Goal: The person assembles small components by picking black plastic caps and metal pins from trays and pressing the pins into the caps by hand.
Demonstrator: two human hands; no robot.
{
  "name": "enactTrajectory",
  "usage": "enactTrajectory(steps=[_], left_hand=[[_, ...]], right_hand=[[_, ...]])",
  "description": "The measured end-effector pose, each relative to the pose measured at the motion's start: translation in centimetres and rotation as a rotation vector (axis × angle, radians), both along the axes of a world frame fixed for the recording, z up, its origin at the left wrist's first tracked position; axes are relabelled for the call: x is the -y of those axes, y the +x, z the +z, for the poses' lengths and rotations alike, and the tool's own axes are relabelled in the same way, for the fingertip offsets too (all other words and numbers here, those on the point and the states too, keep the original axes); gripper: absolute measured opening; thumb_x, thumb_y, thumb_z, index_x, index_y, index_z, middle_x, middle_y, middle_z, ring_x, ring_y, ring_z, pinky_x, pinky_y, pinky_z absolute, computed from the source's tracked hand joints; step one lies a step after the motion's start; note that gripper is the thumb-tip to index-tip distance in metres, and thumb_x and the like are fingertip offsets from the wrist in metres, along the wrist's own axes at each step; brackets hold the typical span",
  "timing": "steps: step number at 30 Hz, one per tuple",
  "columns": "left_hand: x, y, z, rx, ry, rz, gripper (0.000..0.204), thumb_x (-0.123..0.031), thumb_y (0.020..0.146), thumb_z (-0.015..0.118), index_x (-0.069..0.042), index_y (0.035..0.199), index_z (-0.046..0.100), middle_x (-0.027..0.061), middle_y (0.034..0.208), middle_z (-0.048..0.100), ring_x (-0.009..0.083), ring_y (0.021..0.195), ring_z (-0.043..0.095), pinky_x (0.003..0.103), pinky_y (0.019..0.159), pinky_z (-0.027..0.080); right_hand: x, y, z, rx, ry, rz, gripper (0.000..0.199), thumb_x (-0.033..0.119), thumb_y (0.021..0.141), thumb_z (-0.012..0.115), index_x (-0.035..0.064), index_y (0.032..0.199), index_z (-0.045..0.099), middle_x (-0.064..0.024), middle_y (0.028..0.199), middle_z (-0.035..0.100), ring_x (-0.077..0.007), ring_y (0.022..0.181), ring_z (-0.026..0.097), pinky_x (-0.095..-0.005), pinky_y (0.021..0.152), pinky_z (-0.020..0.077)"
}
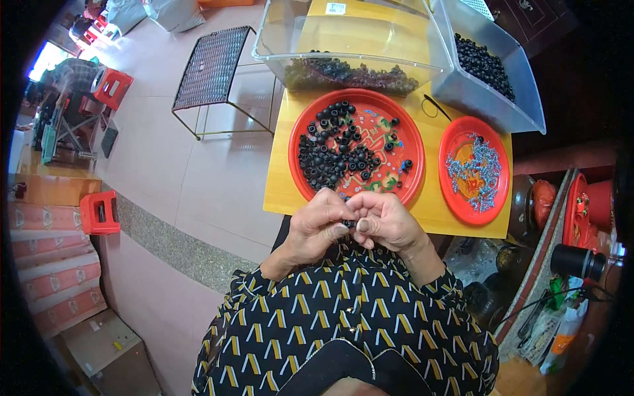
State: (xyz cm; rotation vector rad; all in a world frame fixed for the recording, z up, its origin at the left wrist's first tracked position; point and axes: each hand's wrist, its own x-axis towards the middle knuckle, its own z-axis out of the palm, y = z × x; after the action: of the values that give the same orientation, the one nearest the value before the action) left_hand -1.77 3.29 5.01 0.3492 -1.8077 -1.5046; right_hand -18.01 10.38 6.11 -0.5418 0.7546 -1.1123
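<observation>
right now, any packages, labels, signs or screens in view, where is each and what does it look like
white label: small rectangular sticker on the yellow table, top centre, behind the clear plastic bin.
cardboard box: brown, lower left on the floor, small stickers on top.
stacked cartons: pinkish, left edge, piled in layers.
screen: bright rectangle, far upper left, too blurred to read.

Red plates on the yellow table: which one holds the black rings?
The larger red plate, directly beyond the hands and left of the other. It carries black rings; the smaller red plate holds small pale blue-grey pieces.

Bright, sharp centre; dark fisheye rim
</observation>
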Motion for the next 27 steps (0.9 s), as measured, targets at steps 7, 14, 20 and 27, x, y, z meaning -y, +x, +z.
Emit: enactTrajectory(steps=[7, 14, 20, 27], left_hand=[[-0.3, -0.2, -0.1, 0.008, 0.003, -0.057, 0.013, -0.01, 0.075, 0.063, -0.002, 0.085, 0.062, 0.0019, 0.07, 0.05, 0.0154, 0.069, 0.045, 0.028, 0.064, 0.037], [-0.3, -0.7, -0.5, -0.015, -0.026, -0.059, 0.014, -0.011, 0.074, 0.065, -0.002, 0.085, 0.062, 0.0031, 0.071, 0.052, 0.0162, 0.069, 0.049, 0.028, 0.064, 0.039], [-0.8, -0.8, -1.0, 0.045, 0.101, -0.015, 0.015, -0.005, 0.075, 0.064, 0.0, 0.088, 0.062, 0.006, 0.077, 0.055, 0.0148, 0.071, 0.051, 0.026, 0.064, 0.041], [-1.0, -0.6, 1.9, -0.009, 0.295, 0.083, 0.031, 0.001, 0.069, 0.064, 0.006, 0.098, 0.057, 0.0098, 0.078, 0.053, 0.0164, 0.076, 0.05, 0.027, 0.067, 0.04]], right_hand=[[-1.0, 0.1, -1.2, 0.286, -0.022, 0.069, 0.022, 0.016, 0.081, 0.062, -0.0003, 0.093, 0.052, -0.0058, 0.073, 0.058, -0.0075, 0.055, 0.053, -0.0166, 0.043, 0.0407], [-1.1, 0.2, -0.9, 0.134, -0.023, -0.002, 0.018, 0.018, 0.082, 0.062, 0.0028, 0.084, 0.052, -0.0026, 0.066, 0.057, -0.0044, 0.049, 0.052, -0.0148, 0.039, 0.0388], [-0.9, 0.2, -1.5, 0.102, -0.035, -0.028, 0.017, 0.019, 0.083, 0.059, 0.003, 0.084, 0.052, -0.0017, 0.065, 0.055, -0.0045, 0.048, 0.049, -0.0154, 0.038, 0.0379], [-0.4, -2.4, 1.4, -0.059, 0.047, -0.013, 0.022, 0.02, 0.083, 0.06, 0.0008, 0.093, 0.054, -0.0041, 0.068, 0.057, -0.0075, 0.05, 0.051, -0.0164, 0.041, 0.0391]])
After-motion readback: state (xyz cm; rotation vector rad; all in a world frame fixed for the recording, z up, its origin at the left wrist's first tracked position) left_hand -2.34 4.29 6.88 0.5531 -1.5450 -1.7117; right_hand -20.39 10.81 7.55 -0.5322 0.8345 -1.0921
